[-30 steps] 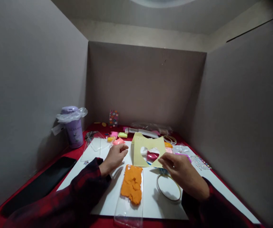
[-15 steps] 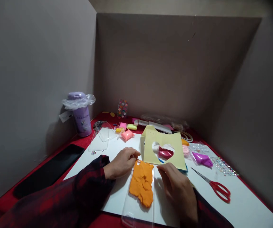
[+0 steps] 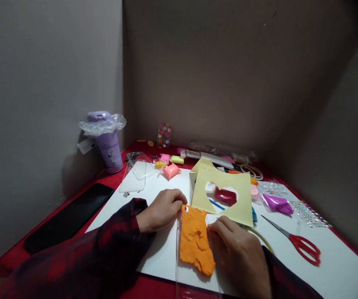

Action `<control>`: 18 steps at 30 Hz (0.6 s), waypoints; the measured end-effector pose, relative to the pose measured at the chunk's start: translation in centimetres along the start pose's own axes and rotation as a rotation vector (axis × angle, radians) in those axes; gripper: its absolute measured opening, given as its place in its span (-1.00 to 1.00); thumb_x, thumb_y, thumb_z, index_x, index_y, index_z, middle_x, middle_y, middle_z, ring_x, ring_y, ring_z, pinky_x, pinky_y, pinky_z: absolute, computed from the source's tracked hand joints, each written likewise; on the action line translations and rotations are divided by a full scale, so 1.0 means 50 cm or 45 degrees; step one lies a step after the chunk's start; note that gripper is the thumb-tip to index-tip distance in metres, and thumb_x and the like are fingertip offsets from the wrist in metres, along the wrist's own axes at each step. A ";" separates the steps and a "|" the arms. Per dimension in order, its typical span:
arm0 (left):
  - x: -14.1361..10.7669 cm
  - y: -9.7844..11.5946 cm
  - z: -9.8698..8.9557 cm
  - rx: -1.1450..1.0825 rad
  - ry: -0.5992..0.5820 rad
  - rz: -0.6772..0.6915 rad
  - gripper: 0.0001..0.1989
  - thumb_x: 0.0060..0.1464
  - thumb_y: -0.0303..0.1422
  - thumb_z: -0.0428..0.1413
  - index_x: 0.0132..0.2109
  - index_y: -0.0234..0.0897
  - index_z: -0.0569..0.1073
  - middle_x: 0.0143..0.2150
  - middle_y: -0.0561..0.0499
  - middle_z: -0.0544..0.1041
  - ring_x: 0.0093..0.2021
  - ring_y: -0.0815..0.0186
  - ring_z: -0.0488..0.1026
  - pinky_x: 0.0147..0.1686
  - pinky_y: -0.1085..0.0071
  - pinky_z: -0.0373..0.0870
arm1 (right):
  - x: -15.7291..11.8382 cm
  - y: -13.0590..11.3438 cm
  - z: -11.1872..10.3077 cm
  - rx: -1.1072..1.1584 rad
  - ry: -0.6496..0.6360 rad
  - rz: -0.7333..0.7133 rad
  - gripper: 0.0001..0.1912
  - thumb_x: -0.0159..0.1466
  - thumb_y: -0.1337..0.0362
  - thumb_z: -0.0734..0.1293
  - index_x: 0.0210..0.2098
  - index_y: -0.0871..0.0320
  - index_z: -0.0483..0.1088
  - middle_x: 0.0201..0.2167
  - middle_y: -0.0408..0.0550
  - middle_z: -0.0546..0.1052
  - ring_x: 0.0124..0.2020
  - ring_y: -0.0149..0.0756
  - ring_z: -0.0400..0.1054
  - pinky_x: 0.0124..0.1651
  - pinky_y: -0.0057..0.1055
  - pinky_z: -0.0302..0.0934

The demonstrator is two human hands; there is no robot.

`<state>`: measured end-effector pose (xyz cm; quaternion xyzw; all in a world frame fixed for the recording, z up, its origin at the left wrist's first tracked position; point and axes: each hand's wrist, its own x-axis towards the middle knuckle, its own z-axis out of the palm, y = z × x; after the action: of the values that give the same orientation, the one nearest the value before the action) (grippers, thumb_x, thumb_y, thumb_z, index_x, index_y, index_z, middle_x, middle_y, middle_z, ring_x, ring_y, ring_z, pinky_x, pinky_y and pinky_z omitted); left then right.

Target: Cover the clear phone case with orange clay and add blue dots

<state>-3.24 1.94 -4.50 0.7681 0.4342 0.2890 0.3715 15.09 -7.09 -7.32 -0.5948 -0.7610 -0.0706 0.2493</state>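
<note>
Grey panels wall in a table spread with red cloth, on which a white board lies. At the far left stands a purple lidded cup with clear plastic wrap bunched below its lid; nearer, a black slab, apparently a phone or tablet, lies flat. To the right are two overlapping clear cases, a coral packet and, farther back, an upright flower-patterned phone case.

The left hand is curled, its fingertips at the far left corner of a clear phone case at the near middle. Rumpled orange clay covers the case's far part. Beyond it, a pale yellow card with a heart-shaped opening shows a dark red packet. The right hand has fingers drawn narrow at the clay's right edge; whether either hand grips cannot be told. Farther right lie a purple packet, red-handled scissors and a rhinestone sheet.
</note>
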 end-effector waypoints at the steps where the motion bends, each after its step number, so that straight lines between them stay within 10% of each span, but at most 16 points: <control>1: 0.000 0.003 -0.002 -0.152 -0.023 -0.074 -0.81 -0.12 -0.51 -0.09 -0.39 -0.32 0.41 -0.47 0.02 0.44 -0.45 0.36 0.36 -0.42 0.43 0.27 | 0.000 0.001 0.001 -0.010 -0.008 -0.002 -0.77 0.22 0.33 0.13 -0.54 0.13 0.29 -0.56 -0.10 0.34 -0.57 -0.35 0.22 -0.51 -0.42 -0.06; 6: -0.004 0.013 -0.010 -0.747 -0.093 -0.374 -0.81 -0.16 -0.44 0.08 -0.30 -0.37 0.36 -0.52 0.05 0.41 -0.56 0.40 0.38 -0.51 0.44 0.31 | 0.002 0.001 -0.001 0.012 0.016 -0.022 -0.79 0.22 0.33 0.13 -0.50 0.11 0.31 -0.56 -0.11 0.36 -0.57 -0.33 0.25 -0.52 -0.43 0.00; 18: -0.008 0.017 -0.012 -0.986 -0.275 -0.371 -0.78 -0.25 -0.46 0.22 -0.34 -0.39 0.44 -0.48 0.02 0.44 -0.53 0.41 0.38 -0.54 0.49 0.29 | 0.027 0.017 -0.019 0.508 0.159 0.197 -0.77 0.21 0.28 0.11 -0.33 0.11 0.38 -0.40 -0.03 0.43 -0.39 -0.23 0.34 -0.36 -0.37 0.22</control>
<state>-3.52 1.48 -3.50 0.5284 0.3562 0.2932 0.7127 15.93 -6.08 -6.04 -0.5845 -0.6951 0.0640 0.4135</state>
